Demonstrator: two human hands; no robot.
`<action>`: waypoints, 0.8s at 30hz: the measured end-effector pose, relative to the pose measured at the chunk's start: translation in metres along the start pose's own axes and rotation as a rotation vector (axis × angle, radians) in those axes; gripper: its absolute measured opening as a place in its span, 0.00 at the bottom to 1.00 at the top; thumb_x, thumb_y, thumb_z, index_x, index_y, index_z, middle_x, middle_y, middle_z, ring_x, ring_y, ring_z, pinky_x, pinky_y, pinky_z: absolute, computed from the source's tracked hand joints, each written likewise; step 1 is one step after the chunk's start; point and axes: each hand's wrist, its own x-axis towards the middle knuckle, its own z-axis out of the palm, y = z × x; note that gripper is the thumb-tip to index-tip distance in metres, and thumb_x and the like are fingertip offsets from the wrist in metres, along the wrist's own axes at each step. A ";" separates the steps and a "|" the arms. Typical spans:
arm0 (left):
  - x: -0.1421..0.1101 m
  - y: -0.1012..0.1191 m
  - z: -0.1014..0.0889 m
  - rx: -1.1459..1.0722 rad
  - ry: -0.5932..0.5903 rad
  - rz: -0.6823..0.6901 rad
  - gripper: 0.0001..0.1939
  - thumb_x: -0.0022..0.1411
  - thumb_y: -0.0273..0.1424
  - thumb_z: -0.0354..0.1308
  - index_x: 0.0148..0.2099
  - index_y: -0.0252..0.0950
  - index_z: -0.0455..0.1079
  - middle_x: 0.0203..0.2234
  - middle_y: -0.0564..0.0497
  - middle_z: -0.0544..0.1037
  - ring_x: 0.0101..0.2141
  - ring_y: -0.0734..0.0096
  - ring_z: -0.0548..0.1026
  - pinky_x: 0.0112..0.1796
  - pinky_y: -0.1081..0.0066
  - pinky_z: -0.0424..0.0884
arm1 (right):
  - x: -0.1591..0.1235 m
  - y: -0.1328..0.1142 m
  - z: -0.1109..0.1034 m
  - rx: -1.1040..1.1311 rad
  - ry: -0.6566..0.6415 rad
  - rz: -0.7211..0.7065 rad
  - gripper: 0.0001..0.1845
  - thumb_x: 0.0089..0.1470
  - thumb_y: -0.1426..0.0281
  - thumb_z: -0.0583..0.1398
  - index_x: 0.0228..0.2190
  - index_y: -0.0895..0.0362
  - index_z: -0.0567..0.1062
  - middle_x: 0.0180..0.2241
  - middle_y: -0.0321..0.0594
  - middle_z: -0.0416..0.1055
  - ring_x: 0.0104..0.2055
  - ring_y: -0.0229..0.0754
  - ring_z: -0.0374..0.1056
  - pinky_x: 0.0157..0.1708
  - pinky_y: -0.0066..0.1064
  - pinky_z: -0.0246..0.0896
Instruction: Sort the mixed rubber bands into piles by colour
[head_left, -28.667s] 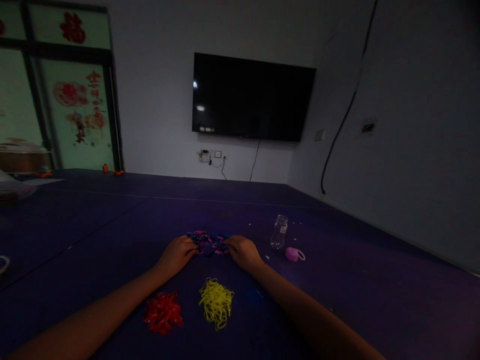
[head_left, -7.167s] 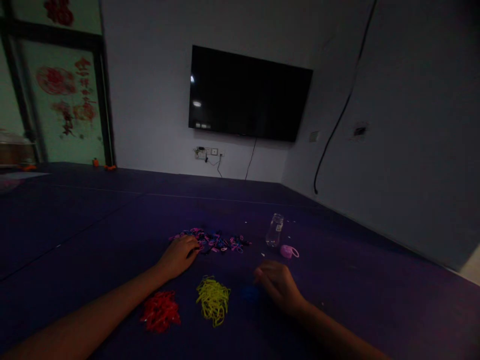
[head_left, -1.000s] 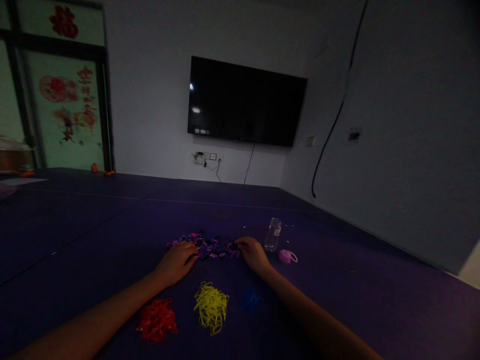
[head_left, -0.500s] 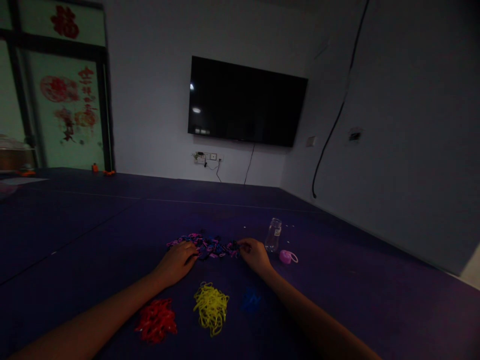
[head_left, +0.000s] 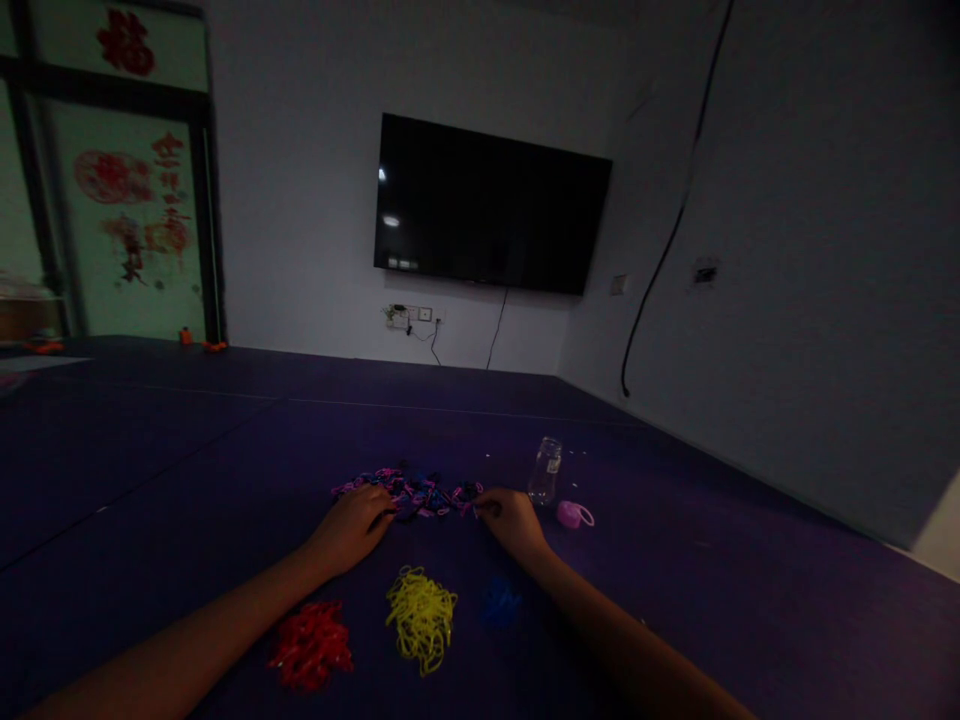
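A mixed heap of small pink, blue and dark rubber bands (head_left: 416, 492) lies on the dark purple floor mat (head_left: 225, 450). My left hand (head_left: 351, 525) rests with curled fingers on the heap's left end. My right hand (head_left: 512, 518) is at its right end, fingertips pinched together on something I cannot make out. Closer to me lie three sorted piles: red bands (head_left: 311, 645), yellow bands (head_left: 421, 617) and a small blue pile (head_left: 500, 603).
A clear bottle (head_left: 545, 470) stands just right of my right hand, with a pink lid (head_left: 573, 514) beside it. A wall-mounted TV (head_left: 487, 205) and a socket with cables are ahead. A glass door with red decorations is at left.
My right hand has drawn slightly back from the heap's right end toward me. My left hand stays on the heap. The view shifted a little.
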 end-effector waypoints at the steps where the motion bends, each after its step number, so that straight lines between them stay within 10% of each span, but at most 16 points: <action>1: 0.000 0.000 0.000 0.001 -0.005 -0.008 0.10 0.61 0.26 0.50 0.41 0.38 0.72 0.38 0.47 0.76 0.41 0.63 0.73 0.44 0.63 0.68 | 0.000 -0.001 0.000 -0.039 -0.002 -0.007 0.11 0.42 0.74 0.58 0.28 0.52 0.80 0.25 0.37 0.76 0.28 0.42 0.71 0.28 0.28 0.61; 24: 0.001 0.002 -0.001 0.013 -0.028 -0.023 0.09 0.61 0.24 0.50 0.39 0.35 0.71 0.37 0.46 0.76 0.40 0.62 0.73 0.43 0.63 0.68 | 0.002 -0.008 0.002 -0.159 -0.009 -0.123 0.18 0.53 0.79 0.52 0.40 0.55 0.76 0.41 0.43 0.74 0.44 0.42 0.69 0.47 0.31 0.60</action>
